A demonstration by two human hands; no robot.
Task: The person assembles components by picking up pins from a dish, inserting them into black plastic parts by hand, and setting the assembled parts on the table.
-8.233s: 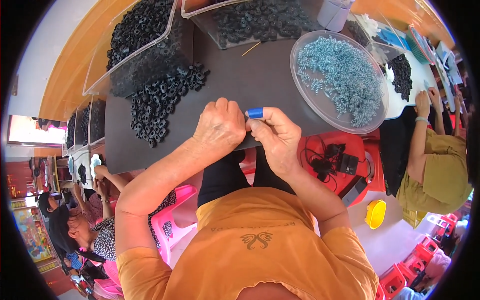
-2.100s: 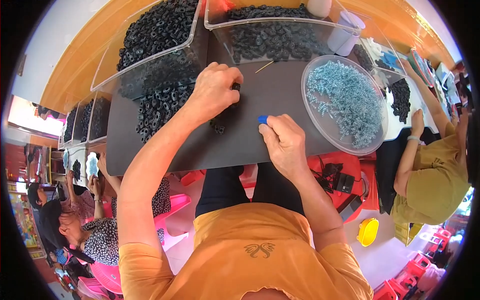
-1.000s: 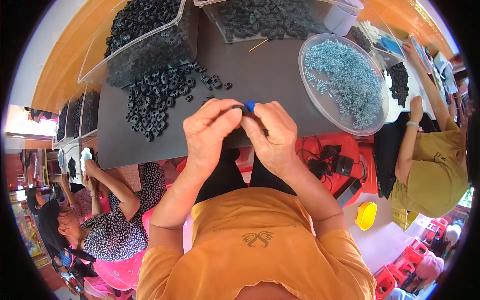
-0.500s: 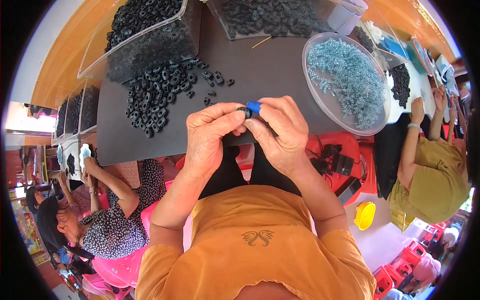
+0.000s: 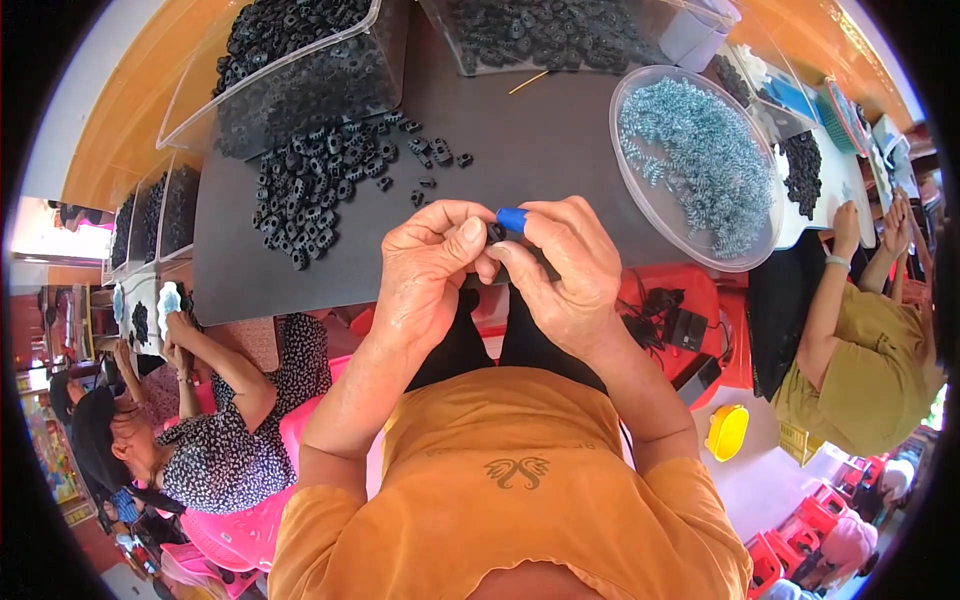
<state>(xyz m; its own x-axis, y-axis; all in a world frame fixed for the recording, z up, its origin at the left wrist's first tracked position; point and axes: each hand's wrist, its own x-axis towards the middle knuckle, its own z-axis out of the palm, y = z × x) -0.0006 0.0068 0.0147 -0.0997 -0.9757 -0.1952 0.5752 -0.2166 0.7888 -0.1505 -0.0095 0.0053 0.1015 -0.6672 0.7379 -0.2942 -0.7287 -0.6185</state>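
Note:
Close together over the table's near edge, my two hands share one small black plastic piece (image 5: 496,233). My left hand (image 5: 420,260) pinches it between thumb and fingers. On the other side, my right hand (image 5: 572,265) presses on it with the thumb and the index finger, which wears a blue fingertip cover (image 5: 511,219). The fingers hide most of the piece. Ahead to the left lies a heap of similar black pieces (image 5: 300,195), with a few strays to its right. Small pale-blue coil springs (image 5: 700,150) fill a round clear tray (image 5: 619,150) on the right.
Clear bins (image 5: 290,88) of black pieces stand along the table's far side. A thin yellow stick (image 5: 528,82) lies between them and me. Right of my lap, a red stool (image 5: 640,280) holds cables and a black box. Co-workers sit on both sides.
My left thumb has lifted and shifted on the black piece, which is now more covered and turned between my fingers. The view has shifted slightly.

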